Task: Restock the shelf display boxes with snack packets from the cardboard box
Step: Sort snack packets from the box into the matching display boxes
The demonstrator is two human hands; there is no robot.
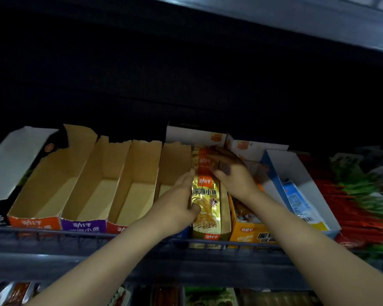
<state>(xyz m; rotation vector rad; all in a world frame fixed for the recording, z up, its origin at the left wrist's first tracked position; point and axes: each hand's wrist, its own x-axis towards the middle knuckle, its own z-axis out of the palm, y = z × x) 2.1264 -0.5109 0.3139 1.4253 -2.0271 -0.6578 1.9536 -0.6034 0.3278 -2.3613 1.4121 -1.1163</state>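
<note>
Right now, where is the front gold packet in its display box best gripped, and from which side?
Probably by its left edge, coming from above and in front. The gold packet lies face up in a narrow display box with the right wall close beside it, so a thumb-over-face pinch on the left fits, as the left hand does.

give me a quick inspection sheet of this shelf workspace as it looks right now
surface: dark shelf with a wire front rail, dimly lit
job's things: gold packets stacked in the gold display box; empty display boxes to its left; cardboard box not in view
clutter: nothing seen
grips: left hand holds the gold packets' left edge, thumb across the front; right hand rests flat on them
cables: nothing seen
surroundings: orange box and blue-white box at right, red-green packets beyond, lower-shelf packets underneath
</note>
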